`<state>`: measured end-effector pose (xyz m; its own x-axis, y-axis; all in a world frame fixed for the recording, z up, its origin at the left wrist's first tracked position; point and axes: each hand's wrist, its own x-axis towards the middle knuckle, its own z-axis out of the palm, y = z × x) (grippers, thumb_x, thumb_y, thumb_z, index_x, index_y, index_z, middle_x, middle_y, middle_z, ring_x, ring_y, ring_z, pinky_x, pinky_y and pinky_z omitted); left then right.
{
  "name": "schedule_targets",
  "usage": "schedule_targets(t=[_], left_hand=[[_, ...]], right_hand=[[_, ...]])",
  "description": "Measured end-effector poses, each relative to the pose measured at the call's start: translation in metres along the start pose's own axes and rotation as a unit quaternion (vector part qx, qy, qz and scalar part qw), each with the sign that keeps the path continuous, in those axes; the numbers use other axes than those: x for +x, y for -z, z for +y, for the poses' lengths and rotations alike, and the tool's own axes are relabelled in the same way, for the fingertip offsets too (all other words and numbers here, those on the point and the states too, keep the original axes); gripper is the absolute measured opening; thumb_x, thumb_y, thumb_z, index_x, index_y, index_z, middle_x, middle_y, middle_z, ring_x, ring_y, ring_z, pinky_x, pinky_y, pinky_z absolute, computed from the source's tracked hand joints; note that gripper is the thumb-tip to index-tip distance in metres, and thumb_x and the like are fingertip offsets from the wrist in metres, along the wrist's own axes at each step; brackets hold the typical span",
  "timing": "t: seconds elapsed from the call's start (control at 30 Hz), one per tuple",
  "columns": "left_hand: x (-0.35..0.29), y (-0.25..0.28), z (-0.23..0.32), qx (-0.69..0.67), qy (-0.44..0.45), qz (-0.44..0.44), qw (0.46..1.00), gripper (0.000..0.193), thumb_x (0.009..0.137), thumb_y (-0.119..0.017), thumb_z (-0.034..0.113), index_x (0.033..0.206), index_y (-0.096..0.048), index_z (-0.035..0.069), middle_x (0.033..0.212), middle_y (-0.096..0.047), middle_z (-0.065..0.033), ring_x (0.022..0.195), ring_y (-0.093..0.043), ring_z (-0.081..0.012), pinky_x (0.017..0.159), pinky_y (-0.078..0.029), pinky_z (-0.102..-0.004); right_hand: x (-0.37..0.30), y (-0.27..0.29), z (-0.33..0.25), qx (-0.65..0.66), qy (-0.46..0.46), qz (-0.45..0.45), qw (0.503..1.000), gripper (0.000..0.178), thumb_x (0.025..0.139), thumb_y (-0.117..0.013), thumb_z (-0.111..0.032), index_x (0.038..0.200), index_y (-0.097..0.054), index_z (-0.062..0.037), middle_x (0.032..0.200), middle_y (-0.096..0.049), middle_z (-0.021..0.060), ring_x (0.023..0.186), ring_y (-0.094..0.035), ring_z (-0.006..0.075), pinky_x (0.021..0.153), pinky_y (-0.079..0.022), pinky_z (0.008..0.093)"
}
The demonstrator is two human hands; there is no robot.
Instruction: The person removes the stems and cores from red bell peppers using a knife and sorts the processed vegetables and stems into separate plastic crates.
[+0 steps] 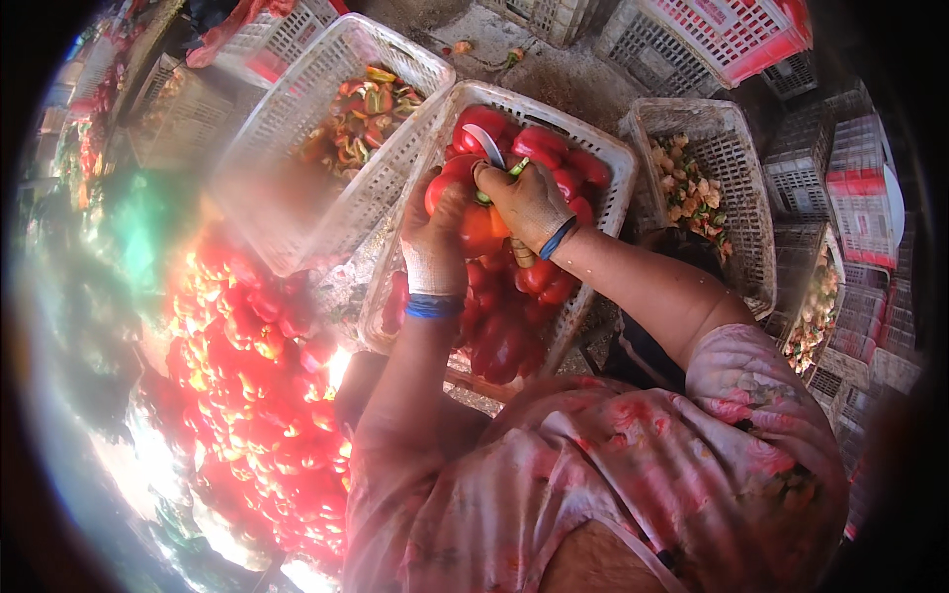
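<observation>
Both my hands wear pale gloves with blue bands at the wrists, and they meet over a white plastic crate (618,183) filled with red bell peppers (502,341). My left hand (435,232) is closed around a red bell pepper (457,178). In my right hand (529,206) is a knife (483,144) with a curved blade. The blade points away past the fingers, and a wooden handle shows below the palm. A green pepper stem (519,167) sticks out by the right fingers; whether it is attached to the held pepper I cannot tell.
Left of my crate stands a tilted crate (287,109) with pepper scraps (371,119). On the right, another crate (736,133) holds pale stem ends (684,183). A large pile of red peppers (262,395) lies at the left in glare. Stacked crates (855,188) line the right.
</observation>
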<state>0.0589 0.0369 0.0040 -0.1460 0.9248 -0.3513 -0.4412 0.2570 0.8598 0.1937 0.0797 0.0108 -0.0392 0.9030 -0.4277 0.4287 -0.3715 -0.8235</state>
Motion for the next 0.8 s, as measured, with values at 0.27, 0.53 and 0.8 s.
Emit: schedule_targets(t=[0.27, 0.53, 0.8], left_hand=[[0.003, -0.002, 0.000, 0.035, -0.016, -0.006, 0.999, 0.027, 0.095, -0.064, 0.021, 0.114, -0.063, 0.001, 0.100, -0.067, -0.0064, 0.088, -0.063, -0.0126, 0.075, -0.053, -0.0275], [0.011, -0.005, -0.010, -0.086, -0.017, -0.002, 0.996, 0.026, 0.098, -0.062, 0.025, 0.111, -0.064, 0.003, 0.099, -0.067, -0.0043, 0.088, -0.062, -0.0129, 0.077, -0.052, -0.0284], [0.019, 0.000, -0.012, -0.053, -0.047, -0.007, 0.997, 0.032, 0.093, -0.070, 0.024, 0.113, -0.064, -0.001, 0.099, -0.069, -0.0068, 0.086, -0.064, -0.0136, 0.078, -0.054, -0.0285]], right_hand=[[-0.022, 0.010, -0.031, 0.116, -0.137, -0.031, 0.983, 0.031, 0.090, -0.053, -0.030, 0.088, -0.068, -0.0025, 0.090, -0.069, 0.0207, 0.083, -0.069, 0.0272, 0.068, -0.054, 0.0411], [0.008, -0.016, 0.023, -0.222, 0.270, 0.131, 0.928, 0.021, 0.096, -0.049, -0.021, 0.111, -0.061, -0.0131, 0.099, -0.068, 0.0157, 0.082, -0.067, 0.0338, 0.067, -0.055, 0.0432], [0.003, 0.017, -0.010, 0.119, -0.063, -0.089, 0.987, 0.041, 0.098, -0.053, -0.035, 0.115, -0.061, 0.0020, 0.108, -0.067, 0.0192, 0.091, -0.070, 0.0275, 0.074, -0.056, 0.0369]])
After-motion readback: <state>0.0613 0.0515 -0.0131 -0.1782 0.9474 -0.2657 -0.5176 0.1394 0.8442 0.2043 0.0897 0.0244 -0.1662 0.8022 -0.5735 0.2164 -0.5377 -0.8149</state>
